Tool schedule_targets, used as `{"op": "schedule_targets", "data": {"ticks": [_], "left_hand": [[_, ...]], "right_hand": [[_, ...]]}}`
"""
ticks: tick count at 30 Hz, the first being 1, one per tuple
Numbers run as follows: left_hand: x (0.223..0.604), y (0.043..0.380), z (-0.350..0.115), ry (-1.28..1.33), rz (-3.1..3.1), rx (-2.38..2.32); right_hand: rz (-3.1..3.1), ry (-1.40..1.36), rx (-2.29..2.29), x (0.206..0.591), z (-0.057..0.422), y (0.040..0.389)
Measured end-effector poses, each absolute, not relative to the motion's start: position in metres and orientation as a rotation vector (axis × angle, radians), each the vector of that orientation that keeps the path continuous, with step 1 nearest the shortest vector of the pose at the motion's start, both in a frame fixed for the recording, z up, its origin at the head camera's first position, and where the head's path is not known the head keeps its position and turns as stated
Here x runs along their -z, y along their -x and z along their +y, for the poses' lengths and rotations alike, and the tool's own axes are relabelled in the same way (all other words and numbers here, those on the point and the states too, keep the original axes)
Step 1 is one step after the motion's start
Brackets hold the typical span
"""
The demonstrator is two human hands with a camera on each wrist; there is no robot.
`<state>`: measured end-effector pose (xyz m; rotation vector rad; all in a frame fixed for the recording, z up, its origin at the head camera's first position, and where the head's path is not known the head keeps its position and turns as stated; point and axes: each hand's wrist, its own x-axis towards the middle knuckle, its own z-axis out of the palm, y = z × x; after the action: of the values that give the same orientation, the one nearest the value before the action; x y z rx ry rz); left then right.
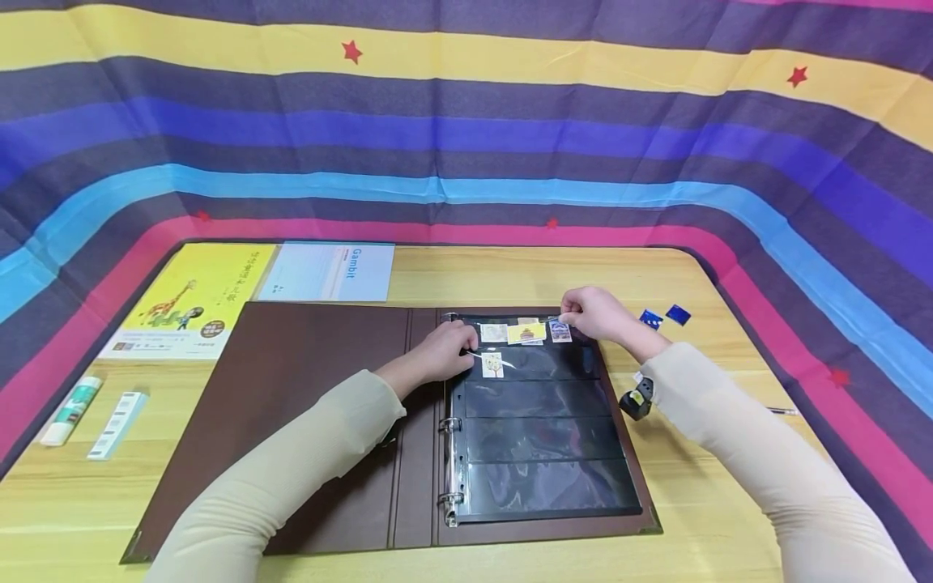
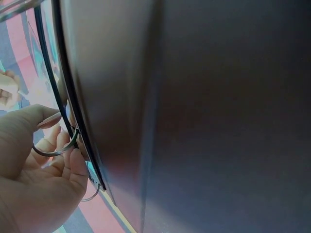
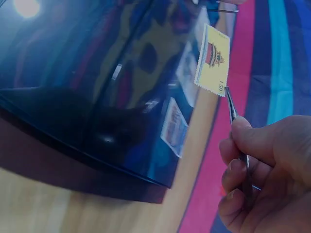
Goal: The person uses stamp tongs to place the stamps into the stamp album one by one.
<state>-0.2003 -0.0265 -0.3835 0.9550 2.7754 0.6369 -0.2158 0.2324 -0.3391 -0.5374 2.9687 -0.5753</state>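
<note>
Nearest are two cream sleeves (image 1: 306,449), reaching over an open brown ring binder (image 1: 321,494) that lies on a wood-grained table (image 1: 717,518). Its right side carries a black stamp page (image 1: 543,441) with clear pockets in rows, held by metal rings (image 1: 450,498). Left of the binder lie a narrow white-and-blue box (image 1: 118,425) and, beside it, a glue stick (image 1: 71,411). To the right, a small black object (image 1: 636,402) sits near the right sleeve, its kind unclear, and a slim rod (image 1: 783,411) lies farther out.

Higher on the page, a tree stamp (image 1: 492,365) occupies the second row. The left hand (image 1: 446,350) pinches the page's inner edge beside a ring, thumb on one side and fingers on the other. The right hand (image 1: 594,314) has its thumb and fingers closed around metal tweezers (image 3: 231,104), whose tips grip a corner of a yellow stamp (image 1: 526,333) showing a tower and "1.50". That stamp is over the top row, overlapping another in the head view, between a pale stamp (image 1: 494,333) and a purple-blue stamp (image 1: 560,330).

Beyond the right hand's wrist lie two dark blue pieces (image 1: 678,314). At the far left are a yellow giraffe book (image 1: 189,300) and a white-and-blue cover printed "Gambit" (image 1: 335,271), backed by a striped cloth (image 1: 437,121) with red stars.
</note>
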Motion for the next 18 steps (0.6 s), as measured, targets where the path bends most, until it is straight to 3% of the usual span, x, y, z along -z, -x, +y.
{"op": "schedule_targets", "data": {"ticks": [18], "left_hand": [[0.384, 0.201, -0.026, -0.980, 2.793, -0.613]], "right_hand": [[2.787, 0.607, 0.462, 0.350, 0.227, 0.207]]}}
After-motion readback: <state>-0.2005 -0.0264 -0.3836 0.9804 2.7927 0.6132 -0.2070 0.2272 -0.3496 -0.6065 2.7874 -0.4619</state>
